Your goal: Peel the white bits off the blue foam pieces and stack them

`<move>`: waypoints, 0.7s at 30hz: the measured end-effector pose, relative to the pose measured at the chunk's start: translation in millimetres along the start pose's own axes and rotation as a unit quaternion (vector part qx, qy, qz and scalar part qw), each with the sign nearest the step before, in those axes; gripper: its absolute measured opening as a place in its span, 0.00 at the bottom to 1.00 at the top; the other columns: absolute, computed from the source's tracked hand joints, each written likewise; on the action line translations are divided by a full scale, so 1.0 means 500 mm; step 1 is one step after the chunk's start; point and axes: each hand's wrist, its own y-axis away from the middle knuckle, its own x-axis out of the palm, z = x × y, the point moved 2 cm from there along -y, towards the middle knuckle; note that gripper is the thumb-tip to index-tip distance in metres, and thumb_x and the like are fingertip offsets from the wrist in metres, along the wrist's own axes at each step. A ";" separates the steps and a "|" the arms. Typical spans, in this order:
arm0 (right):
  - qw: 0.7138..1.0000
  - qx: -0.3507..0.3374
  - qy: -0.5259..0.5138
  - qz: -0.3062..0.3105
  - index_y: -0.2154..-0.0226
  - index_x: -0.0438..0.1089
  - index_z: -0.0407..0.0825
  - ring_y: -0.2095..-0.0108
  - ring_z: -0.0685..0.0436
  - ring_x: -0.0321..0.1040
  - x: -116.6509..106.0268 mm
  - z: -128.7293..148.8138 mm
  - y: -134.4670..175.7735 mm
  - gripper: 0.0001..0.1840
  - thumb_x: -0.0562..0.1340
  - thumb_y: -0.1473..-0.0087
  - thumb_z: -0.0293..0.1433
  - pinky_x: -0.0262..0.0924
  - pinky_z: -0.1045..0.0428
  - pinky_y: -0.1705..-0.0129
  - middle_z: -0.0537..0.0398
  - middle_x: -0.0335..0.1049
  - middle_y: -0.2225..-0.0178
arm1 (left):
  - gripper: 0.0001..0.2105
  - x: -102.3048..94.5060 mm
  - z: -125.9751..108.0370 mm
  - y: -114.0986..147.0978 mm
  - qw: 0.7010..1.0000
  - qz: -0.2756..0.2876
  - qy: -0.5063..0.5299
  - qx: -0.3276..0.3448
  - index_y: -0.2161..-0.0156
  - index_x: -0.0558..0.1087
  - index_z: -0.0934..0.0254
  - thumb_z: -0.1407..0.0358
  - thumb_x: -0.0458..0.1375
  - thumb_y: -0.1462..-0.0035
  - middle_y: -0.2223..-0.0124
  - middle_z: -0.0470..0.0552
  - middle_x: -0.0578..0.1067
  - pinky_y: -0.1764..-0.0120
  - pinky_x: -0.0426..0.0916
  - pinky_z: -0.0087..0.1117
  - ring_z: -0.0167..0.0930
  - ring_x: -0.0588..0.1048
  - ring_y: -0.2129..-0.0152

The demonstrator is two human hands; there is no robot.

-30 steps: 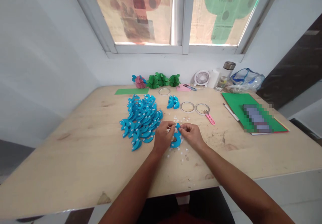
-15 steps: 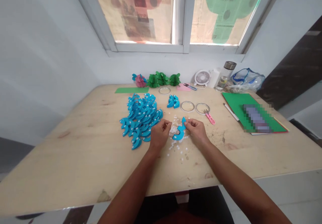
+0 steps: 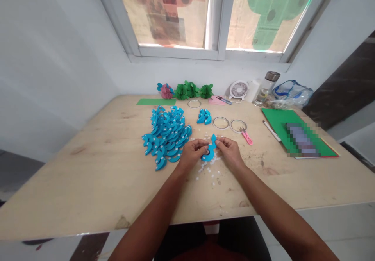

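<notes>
A curved blue paper piece (image 3: 209,156) is between my hands, above scattered small white paper bits (image 3: 213,171). My right hand (image 3: 230,149) pinches its upper right part. On its left side, my left hand (image 3: 193,151) has thumb and fingers closed at the edge of the piece; whether a tiny bit is between the fingertips is too small to tell. A large heap of blue paper pieces (image 3: 168,130), many with white squares on them, lies just left of my left hand. Farther back sits a small blue group (image 3: 204,116).
Behind my hands lie tape rolls (image 3: 220,123) and pink-handled snips (image 3: 247,136). Green paper ornaments (image 3: 190,90), a white fan (image 3: 239,90) and a bottle (image 3: 266,87) stand along the wall. Green sheets (image 3: 281,116) and a pen (image 3: 271,131) are at right.
My left hand has moved right, from apart to touching the left side of the blue paper piece. My right hand keeps its pinch. The view has shifted slightly.
</notes>
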 end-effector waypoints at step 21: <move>0.995 -0.005 0.047 0.089 0.80 0.64 0.47 0.82 0.54 0.51 0.019 0.002 0.012 0.13 0.62 0.57 0.40 0.45 0.56 0.80 0.62 0.57 0.83 | 0.17 -0.001 0.010 -0.005 0.991 -0.062 0.121 -0.015 0.63 0.73 0.67 0.60 0.64 0.60 0.72 0.51 0.77 0.72 0.69 0.29 0.29 0.74 0.76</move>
